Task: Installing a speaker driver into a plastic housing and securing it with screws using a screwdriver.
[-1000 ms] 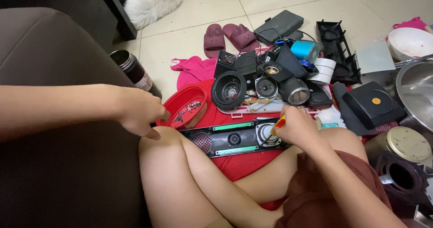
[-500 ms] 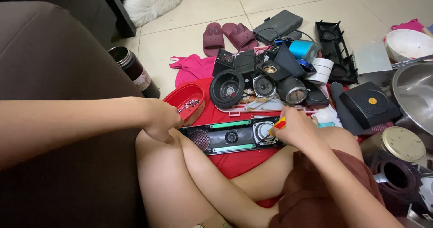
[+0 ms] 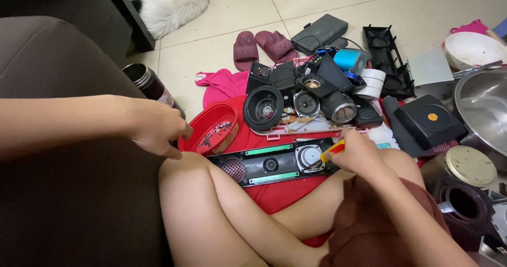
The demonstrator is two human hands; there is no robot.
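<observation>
A long black speaker panel (image 3: 266,165) with green strips lies on a red cloth (image 3: 274,193) in front of my crossed legs. My right hand (image 3: 355,154) grips a screwdriver with a yellow and red handle (image 3: 332,150); its tip rests at the round speaker cone (image 3: 308,157) on the panel's right end. My left hand (image 3: 157,127) hovers with fingers curled beside the rim of a red plastic bowl (image 3: 208,131) holding small dark parts. I cannot see anything held in that hand.
Loose black speaker drivers (image 3: 264,107), housings and a blue cylinder (image 3: 351,60) are piled beyond the panel. Maroon slippers (image 3: 261,46), a pink cloth (image 3: 224,85), a dark flask (image 3: 148,83), a steel basin (image 3: 483,111), a white bowl (image 3: 471,49), and a white furry animal (image 3: 171,6) surround it. A brown sofa (image 3: 58,50) lies left.
My left hand has moved right along the sofa toward the red bowl. My right hand stays at the speaker cone with the screwdriver.
</observation>
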